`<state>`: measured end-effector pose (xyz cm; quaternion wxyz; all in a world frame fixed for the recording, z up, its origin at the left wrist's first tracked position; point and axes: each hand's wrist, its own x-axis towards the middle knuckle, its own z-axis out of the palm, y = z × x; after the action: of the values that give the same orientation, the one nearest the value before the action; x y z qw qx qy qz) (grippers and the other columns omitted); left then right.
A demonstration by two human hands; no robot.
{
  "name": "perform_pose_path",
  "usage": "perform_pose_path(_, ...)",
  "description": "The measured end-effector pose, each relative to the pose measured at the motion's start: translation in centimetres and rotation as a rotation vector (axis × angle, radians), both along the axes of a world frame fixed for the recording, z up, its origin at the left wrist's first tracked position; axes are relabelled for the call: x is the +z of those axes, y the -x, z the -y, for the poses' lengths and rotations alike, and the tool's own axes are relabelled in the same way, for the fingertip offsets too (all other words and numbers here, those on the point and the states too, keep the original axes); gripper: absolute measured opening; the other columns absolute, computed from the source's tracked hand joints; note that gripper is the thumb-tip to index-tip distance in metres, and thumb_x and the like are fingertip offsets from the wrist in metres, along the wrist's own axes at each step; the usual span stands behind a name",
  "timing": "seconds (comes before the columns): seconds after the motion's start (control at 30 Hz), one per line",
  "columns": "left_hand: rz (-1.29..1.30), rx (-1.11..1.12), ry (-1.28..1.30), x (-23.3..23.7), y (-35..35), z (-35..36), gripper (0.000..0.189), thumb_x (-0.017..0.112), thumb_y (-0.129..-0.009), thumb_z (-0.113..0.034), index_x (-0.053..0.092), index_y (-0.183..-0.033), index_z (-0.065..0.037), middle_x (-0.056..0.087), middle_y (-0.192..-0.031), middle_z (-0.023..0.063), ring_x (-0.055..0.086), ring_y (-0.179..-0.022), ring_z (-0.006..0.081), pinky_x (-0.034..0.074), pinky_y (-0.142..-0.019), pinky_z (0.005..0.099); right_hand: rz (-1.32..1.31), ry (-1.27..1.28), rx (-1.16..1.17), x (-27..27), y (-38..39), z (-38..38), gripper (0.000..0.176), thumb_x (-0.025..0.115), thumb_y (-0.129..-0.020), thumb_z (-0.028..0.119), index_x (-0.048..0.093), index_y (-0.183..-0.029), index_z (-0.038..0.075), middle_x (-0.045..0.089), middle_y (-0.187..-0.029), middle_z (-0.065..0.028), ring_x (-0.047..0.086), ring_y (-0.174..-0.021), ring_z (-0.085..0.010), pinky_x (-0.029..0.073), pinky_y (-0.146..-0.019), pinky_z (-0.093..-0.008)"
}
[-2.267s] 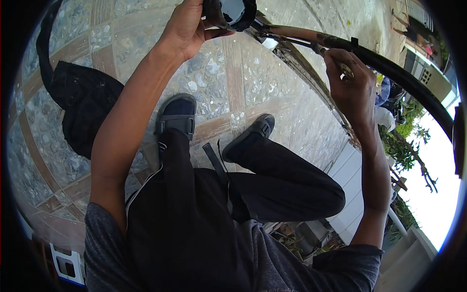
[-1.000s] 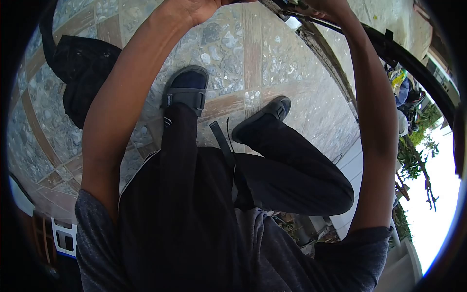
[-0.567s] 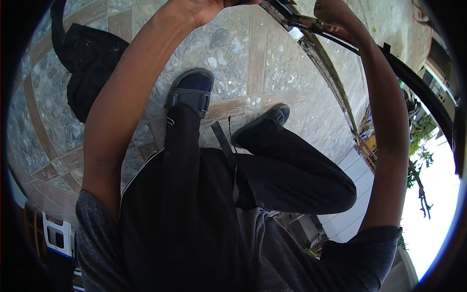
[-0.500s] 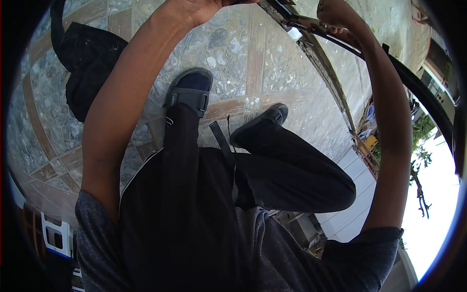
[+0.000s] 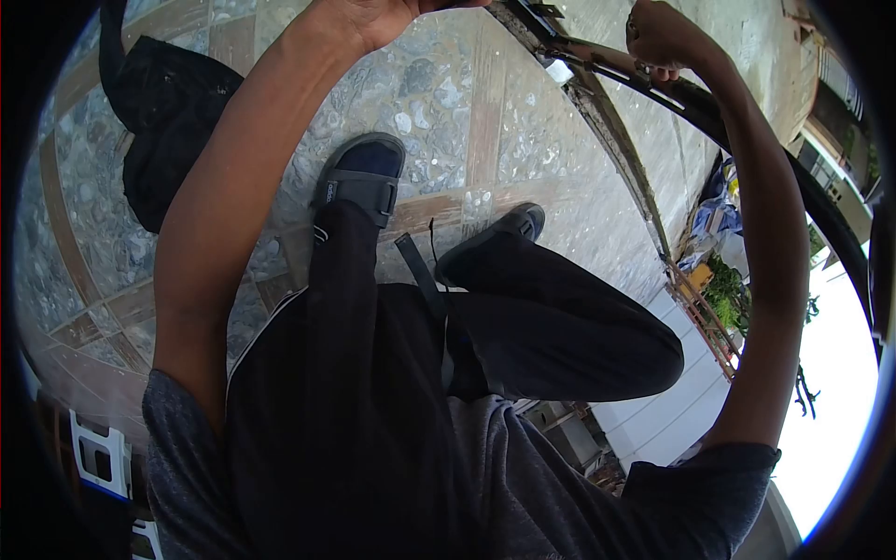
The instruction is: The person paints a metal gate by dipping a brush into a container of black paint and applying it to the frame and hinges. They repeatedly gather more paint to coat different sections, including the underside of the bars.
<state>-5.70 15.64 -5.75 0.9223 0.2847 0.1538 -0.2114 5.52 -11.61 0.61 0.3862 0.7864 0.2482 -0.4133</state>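
Note:
My left hand [image 5: 378, 21] is at the top edge of the view, its fingers mostly cut off, beside a dark object that I cannot make out. My right hand [image 5: 665, 39] is curled into a fist at the upper right, fingertips bent inward, just above a long dark frame [image 5: 607, 63]. Whether it holds something thin is hidden. The frame runs down to the right as a thick black curved strip [image 5: 833, 201], passing behind my right forearm. A small white patch shows where the frame meets a weathered strip along the ground.
A black bag-like cloth item [image 5: 173, 117] with a strap lies on the stone-patterned floor [image 5: 425, 89] at the left. My sandalled feet are below my hands. A white plastic piece of furniture [image 5: 101, 457] stands lower left. Bundled cloth [image 5: 714, 219] and plants are at the right.
My right hand has moved a little to the right, away from my left hand, and its forearm has swung outward. My left hand has hardly moved. The view has shifted slightly.

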Motion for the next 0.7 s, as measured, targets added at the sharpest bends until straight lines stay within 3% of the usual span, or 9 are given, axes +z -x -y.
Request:
perform_pose_path(0.07,-0.008,0.002,0.014,0.0,0.1,0.1,0.048,0.054,-0.096,-0.055,0.065,-0.120,-0.014,0.071,-0.108,0.0028,0.069,-0.098,0.0158,0.060,-0.081,0.0376,-0.121,0.087,0.138,1.5,-0.5,-0.7,0.017,0.064,-0.067,0.013,0.076,-0.072,0.002,0.070,-0.071,-0.0200,0.070,-0.067,-0.0343,0.055,-0.064,-0.0420)
perform_pose_path(0.17,-0.002,0.002,0.029,0.1,0.2,0.2,0.048,0.054,-0.096,-0.055,0.065,-0.120,-0.014,0.071,-0.108,0.0030,0.069,-0.098,0.0160,0.060,-0.081,0.0379,-0.135,0.205,0.070,3.9,-0.5,-2.4,0.015,0.065,-0.066,0.014,0.076,-0.069,0.004,0.070,-0.068,-0.0167,0.070,-0.065,-0.0317,0.055,-0.064,-0.0405)
perform_pose_path(0.2,0.003,0.002,0.034,0.3,0.2,0.3,0.048,0.054,-0.096,-0.054,0.065,-0.120,-0.014,0.071,-0.108,0.0031,0.069,-0.099,0.0161,0.060,-0.081,0.0380,-0.131,0.207,-0.057,4.6,-0.5,-2.7,0.015,0.064,-0.067,0.015,0.076,-0.067,0.005,0.070,-0.066,-0.0133,0.070,-0.064,-0.0295,0.055,-0.064,-0.0392)
perform_pose_path(0.3,-0.042,0.016,-0.022,1.4,0.4,0.5,0.050,0.054,-0.096,-0.055,0.065,-0.120,-0.013,0.071,-0.108,0.0031,0.069,-0.098,0.0163,0.060,-0.081,0.0384,-0.173,0.183,0.210,4.9,-0.8,-2.6,0.019,0.060,-0.072,0.016,0.074,-0.062,0.007,0.069,-0.062,-0.0101,0.069,-0.063,-0.0272,0.054,-0.061,-0.0383)
perform_pose_path(0.4,-0.015,-0.012,0.000,0.6,0.3,0.3,0.052,0.055,-0.095,-0.057,0.065,-0.120,-0.014,0.071,-0.108,0.0028,0.069,-0.098,0.0163,0.060,-0.081,0.0383,-0.182,0.115,0.128,5.4,0.0,-2.0,0.023,0.059,-0.079,0.018,0.075,-0.070,0.004,0.070,-0.065,-0.0115,0.070,-0.066,-0.0255,0.053,-0.059,-0.0377)
perform_pose_path(0.5,-0.024,-0.033,0.014,1.5,0.2,0.4,0.053,0.054,-0.094,-0.059,0.065,-0.121,-0.015,0.071,-0.110,0.0028,0.069,-0.099,0.0162,0.060,-0.080,0.0377,0.171,-0.180,-0.318,6.2,1.0,1.8,0.022,0.062,-0.090,0.018,0.073,-0.087,0.000,0.066,-0.068,-0.0232,0.068,-0.063,-0.0361,0.054,-0.066,-0.0446)
perform_pose_path(0.53,-0.033,-0.024,0.000,1.5,0.3,0.4,0.053,0.054,-0.094,-0.059,0.065,-0.121,-0.015,0.071,-0.110,0.0029,0.069,-0.100,0.0163,0.060,-0.080,0.0376,0.171,-0.329,-0.060,6.9,2.0,2.1,0.020,0.061,-0.086,0.013,0.068,-0.079,-0.005,0.064,-0.064,-0.0230,0.067,-0.059,-0.0343,0.052,-0.063,-0.0452)
perform_pose_path(0.63,-0.032,-0.016,-0.014,1.2,0.4,0.6,0.053,0.053,-0.095,-0.058,0.065,-0.122,-0.015,0.071,-0.111,0.0032,0.069,-0.101,0.0163,0.060,-0.080,0.0371,0.229,-0.395,-0.261,9.0,6.4,0.7,0.020,0.063,-0.087,0.016,0.073,-0.088,-0.001,0.068,-0.074,-0.0253,0.069,-0.072,-0.0413,0.055,-0.069,-0.0476)
perform_pose_path(0.7,-0.008,-0.042,0.019,0.3,0.3,0.5,0.052,0.053,-0.095,-0.058,0.065,-0.122,-0.015,0.071,-0.112,0.0035,0.069,-0.101,0.0163,0.060,-0.079,0.0368,0.337,-0.429,-0.314,9.5,9.8,1.7,0.019,0.062,-0.084,0.014,0.072,-0.087,-0.003,0.067,-0.072,-0.0254,0.068,-0.068,-0.0409,0.054,-0.067,-0.0478)
